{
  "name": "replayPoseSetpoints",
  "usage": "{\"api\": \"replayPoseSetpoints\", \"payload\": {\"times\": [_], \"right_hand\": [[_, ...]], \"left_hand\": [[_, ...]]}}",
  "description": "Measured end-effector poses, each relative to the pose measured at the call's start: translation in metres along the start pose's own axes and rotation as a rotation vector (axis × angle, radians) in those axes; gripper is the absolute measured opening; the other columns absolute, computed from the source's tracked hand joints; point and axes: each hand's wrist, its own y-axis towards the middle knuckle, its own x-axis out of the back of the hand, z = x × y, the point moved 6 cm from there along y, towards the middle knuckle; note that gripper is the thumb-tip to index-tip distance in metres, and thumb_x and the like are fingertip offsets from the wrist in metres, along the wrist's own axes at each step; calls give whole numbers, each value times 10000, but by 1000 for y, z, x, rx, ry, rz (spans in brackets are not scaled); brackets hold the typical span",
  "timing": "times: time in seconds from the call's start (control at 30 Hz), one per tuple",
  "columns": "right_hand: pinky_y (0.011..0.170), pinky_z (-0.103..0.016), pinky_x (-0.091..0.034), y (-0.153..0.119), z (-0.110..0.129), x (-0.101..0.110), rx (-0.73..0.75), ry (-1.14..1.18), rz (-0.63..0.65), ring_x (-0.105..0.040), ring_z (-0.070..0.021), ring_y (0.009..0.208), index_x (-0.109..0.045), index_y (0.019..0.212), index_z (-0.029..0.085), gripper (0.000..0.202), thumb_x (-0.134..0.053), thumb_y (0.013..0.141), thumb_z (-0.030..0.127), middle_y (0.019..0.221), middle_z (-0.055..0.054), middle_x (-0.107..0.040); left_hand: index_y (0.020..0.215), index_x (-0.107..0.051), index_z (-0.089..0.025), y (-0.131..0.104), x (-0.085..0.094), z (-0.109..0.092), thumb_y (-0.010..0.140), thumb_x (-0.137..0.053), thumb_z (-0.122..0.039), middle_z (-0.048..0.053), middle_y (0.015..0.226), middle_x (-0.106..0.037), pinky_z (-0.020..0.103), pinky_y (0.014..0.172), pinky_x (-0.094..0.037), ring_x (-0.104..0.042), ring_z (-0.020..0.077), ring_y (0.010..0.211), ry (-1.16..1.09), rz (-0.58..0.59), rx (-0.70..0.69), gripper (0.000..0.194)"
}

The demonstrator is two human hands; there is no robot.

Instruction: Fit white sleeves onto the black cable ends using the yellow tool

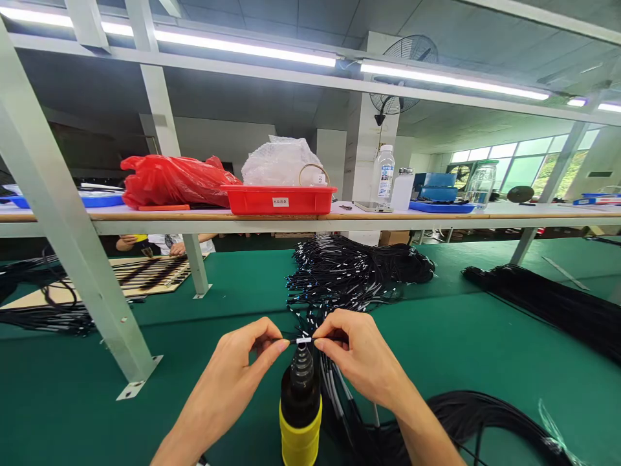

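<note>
My left hand (250, 359) pinches a thin black cable between thumb and forefinger, left of a short white sleeve (304, 340) on it. On the sleeve's other side, my right hand (356, 356) grips the same cable in a like pinch. The sleeve is held level just over the tip of a heat gun (301, 414), which stands upright with a black stepped nozzle and a yellow body. Whether the sleeve touches the nozzle I cannot tell. Behind my hands spreads a heap of black cables (349, 265) with white-marked ends, and more grey-and-black cable ends run below my right hand.
Overhead, a shelf (204, 225) on white metal posts carries a red tray (281, 200), a red bag and bottles. One post (97, 259) stands at left on the green table (242, 278). Cable bundles (548, 304) lie at right. A co-worker's hands (177, 248) show beyond a board at left.
</note>
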Motion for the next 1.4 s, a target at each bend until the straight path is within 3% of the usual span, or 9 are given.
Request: {"api": "replayPoseSetpoints", "payload": {"times": [0.47,0.77,1.1,1.4], "right_hand": [[585,-224,-393,0,0,0,-13,8,5,-591,-126,661,-694,736,193,129,-636,793,93,717,21,-679],[623,-238,-369,-6,9,6,55,-129,48,-558,-125,660,-698,731,194,206,-595,909,204,718,19,-679],[577,-221,-356,-2,4,-1,21,-34,-53,-544,-110,628,-681,678,177,147,-678,797,90,673,29,-623],[628,-235,-359,-8,10,-3,58,-65,65,-561,-118,657,-690,714,192,263,-553,938,208,698,24,-669]], "left_hand": [[789,-519,-249,-1,4,-7,901,-526,-461,-49,761,-522,257,648,-357,-487,170,745,-29,-30,-39,240],[667,-414,-231,-4,3,-3,950,-335,-566,-53,634,-434,268,585,-295,-375,161,617,105,-12,-28,446],[785,-478,-242,-6,7,-5,938,-441,-510,-44,730,-493,246,613,-363,-448,165,685,35,-53,-76,311],[608,-365,-231,-5,5,4,948,-294,-614,-48,586,-397,271,566,-282,-375,163,582,90,-93,11,517]]}}
